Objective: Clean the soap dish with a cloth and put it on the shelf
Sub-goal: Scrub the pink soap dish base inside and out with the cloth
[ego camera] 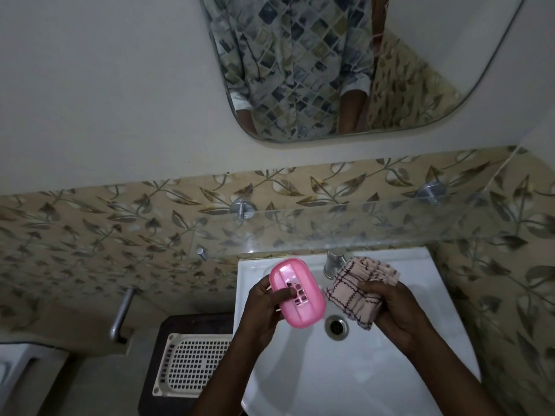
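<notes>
Over the white sink [390,364], my left hand [264,307] grips a pink oval soap dish [303,307] with a slotted bottom, the thumb pressed across its inside. My right hand [396,310] holds a bunched pale pink cloth [357,292] with dark checked lines, just right of the dish and apart from it. A clear glass shelf [360,217] on two metal pegs runs along the leaf-patterned tiles above the sink.
A chrome tap [333,262] stands at the back of the sink, the drain [336,327] below the dish. A white perforated tray [189,367] lies on a dark stand to the left. A metal rail [123,313] juts from the wall. A mirror [345,64] hangs above.
</notes>
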Demonstrator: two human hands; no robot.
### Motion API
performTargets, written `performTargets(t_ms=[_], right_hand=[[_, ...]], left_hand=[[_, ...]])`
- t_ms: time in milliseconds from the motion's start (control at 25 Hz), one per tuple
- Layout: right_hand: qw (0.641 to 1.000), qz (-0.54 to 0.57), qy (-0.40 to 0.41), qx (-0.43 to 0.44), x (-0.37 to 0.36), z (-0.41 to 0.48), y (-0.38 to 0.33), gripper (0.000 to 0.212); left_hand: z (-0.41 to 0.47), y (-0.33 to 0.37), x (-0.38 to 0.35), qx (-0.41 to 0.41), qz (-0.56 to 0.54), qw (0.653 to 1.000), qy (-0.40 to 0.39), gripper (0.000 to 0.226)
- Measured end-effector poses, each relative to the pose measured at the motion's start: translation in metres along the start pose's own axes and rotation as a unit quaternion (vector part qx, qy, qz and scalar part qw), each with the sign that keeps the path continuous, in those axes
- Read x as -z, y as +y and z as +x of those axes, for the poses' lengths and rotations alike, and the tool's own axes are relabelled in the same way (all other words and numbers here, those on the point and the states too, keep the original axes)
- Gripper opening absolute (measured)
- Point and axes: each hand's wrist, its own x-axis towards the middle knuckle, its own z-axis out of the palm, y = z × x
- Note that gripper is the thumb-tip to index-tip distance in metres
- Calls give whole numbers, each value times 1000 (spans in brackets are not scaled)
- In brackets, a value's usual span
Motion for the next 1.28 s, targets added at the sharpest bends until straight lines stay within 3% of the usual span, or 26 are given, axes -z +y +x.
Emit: performTargets(t_ms=[160, 320, 360, 440, 480, 520, 560, 640, 720, 800, 840, 920, 960, 1040, 1080, 1200, 1280], right_hand=[[997, -75, 25, 11, -1, -5, 5, 35], [959, -231, 44, 159, -29, -10, 14, 23], [919, -309, 36, 241, -43, -13, 23, 25], [782, -481, -9, 396, -73, -23, 43, 30], [686, -555, -36, 469, -76, -23, 52, 30], [631, -595, -66, 494, -74, -18, 55, 32], [628, -610, -66, 480, -69, -15, 57, 37], [659, -607, -67, 438, -62, -13, 55, 52], [680, -586, -88, 431, -61, -15, 58, 54], [749, -533, -75, 387, -65, -18, 55, 51], [760, -519, -62, 386, -68, -18, 54, 49], [712, -555, -67, 426, -72, -21, 59, 40], [716, -545, -62, 432, -69, -20, 64, 37], [771, -496, -10, 399, -64, -20, 67, 42], [781, -496, 14, 379, -59, -19, 66, 45], [738, -542, 42, 400, -45, -14, 56, 41], [673, -582, 10, 456, -44, -10, 49, 33]], left_hand=[[-6, -1, 0, -36, 40, 998, 30, 29], [-12, -3, -14, -157, 179, 969, 61, 16], [-16, -3, -20, -175, 193, 964, 50, 17], [-22, -4, -30, -206, 220, 953, 32, 25], [-22, -6, -32, -218, 238, 946, 36, 33], [-22, -7, -32, -219, 248, 943, 43, 36], [-22, -6, -32, -212, 249, 944, 49, 29], [-24, -5, -31, -207, 233, 948, 65, 15], [-23, -7, -30, -222, 244, 941, 73, 20], [-25, -7, -31, -236, 238, 940, 59, 18], [-26, -7, -33, -241, 229, 941, 59, 16], [-24, -7, -34, -249, 224, 939, 79, 12], [-23, -8, -34, -252, 215, 940, 86, 11], [-28, -9, -36, -259, 173, 946, 93, 9], [-31, -8, -38, -254, 166, 948, 93, 10], [-33, -5, -37, -230, 220, 946, 69, 14], [-27, 4, -36, -206, 345, 915, 38, 20]])
